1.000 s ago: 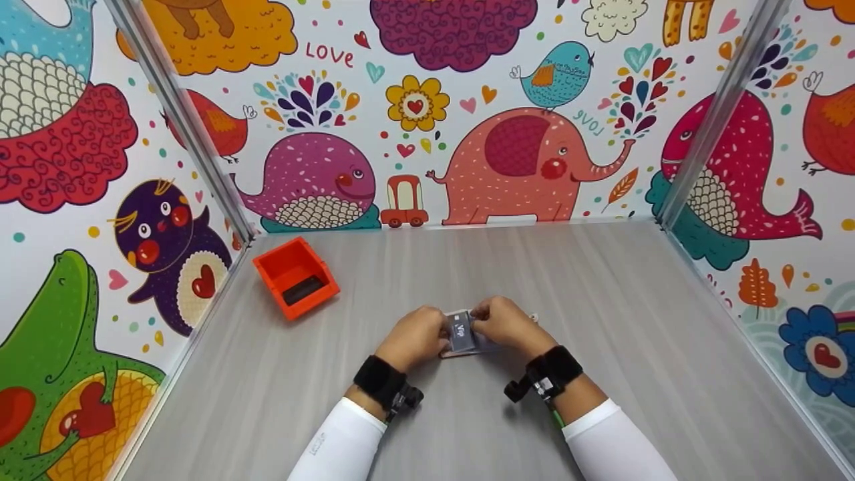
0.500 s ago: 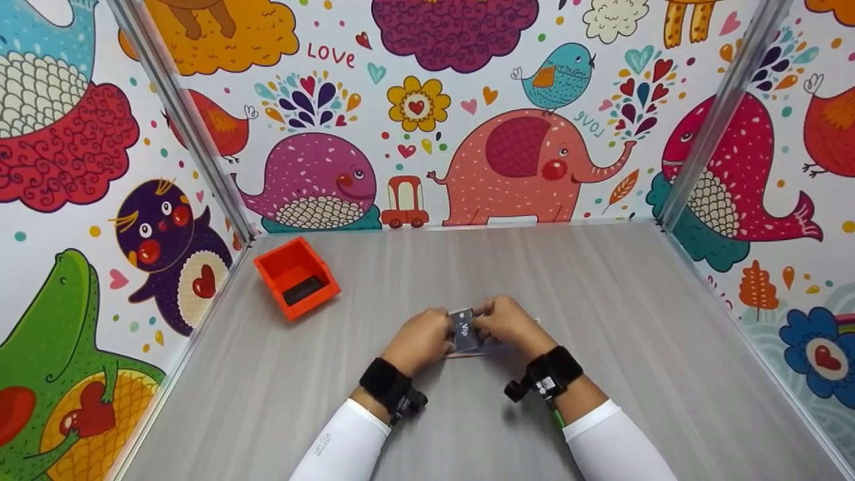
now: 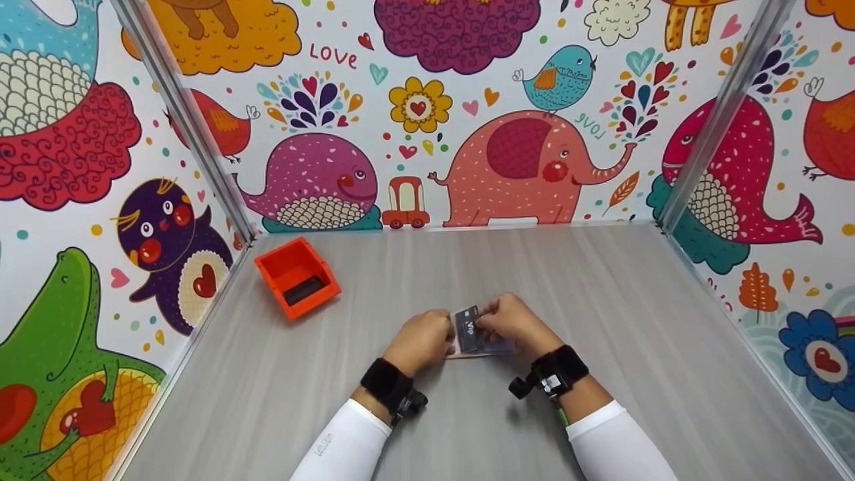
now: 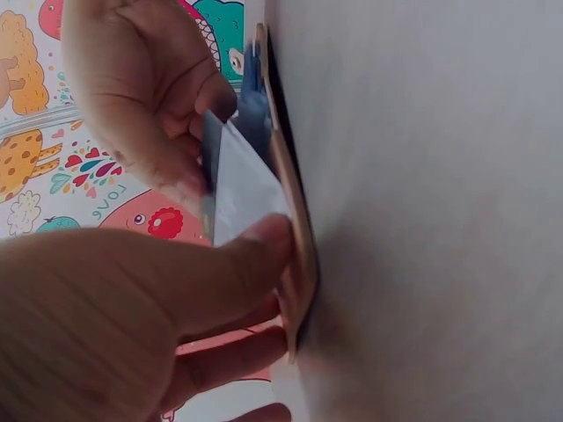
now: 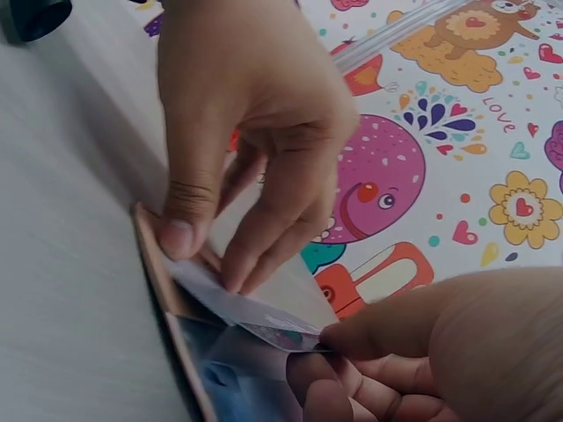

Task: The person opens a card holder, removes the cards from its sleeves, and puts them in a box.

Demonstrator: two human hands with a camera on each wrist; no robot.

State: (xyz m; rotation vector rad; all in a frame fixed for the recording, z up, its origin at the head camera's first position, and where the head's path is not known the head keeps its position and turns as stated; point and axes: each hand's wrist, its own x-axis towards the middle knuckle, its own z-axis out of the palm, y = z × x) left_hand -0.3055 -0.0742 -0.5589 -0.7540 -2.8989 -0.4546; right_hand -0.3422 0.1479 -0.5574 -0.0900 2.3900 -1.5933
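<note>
A dark grey card [image 3: 468, 329] marked "VIP" stands tilted over an open card holder [image 4: 303, 251] with a brownish-pink cover and clear plastic sleeves [image 4: 254, 110]. My left hand [image 3: 419, 339] holds the holder's left side, its thumb on a whitish sleeve or sheet beside the card in the left wrist view. With thumb and fingers, my right hand [image 3: 513, 325] pinches the card's right edge. How far the card sits inside a sleeve cannot be told. In the right wrist view, the cover's edge [image 5: 155, 264] lies against the table.
An orange bin [image 3: 294, 267] stands at the back left of the grey table [image 3: 588, 280], with a dark flat object [image 3: 304, 290] inside. Printed walls [image 3: 414, 53] enclose the table at the back and both sides.
Both hands have shifted slightly, and the card has moved a little to the right and tilted more. More of the clear sleeve shows right of the card. The bin stays put.
</note>
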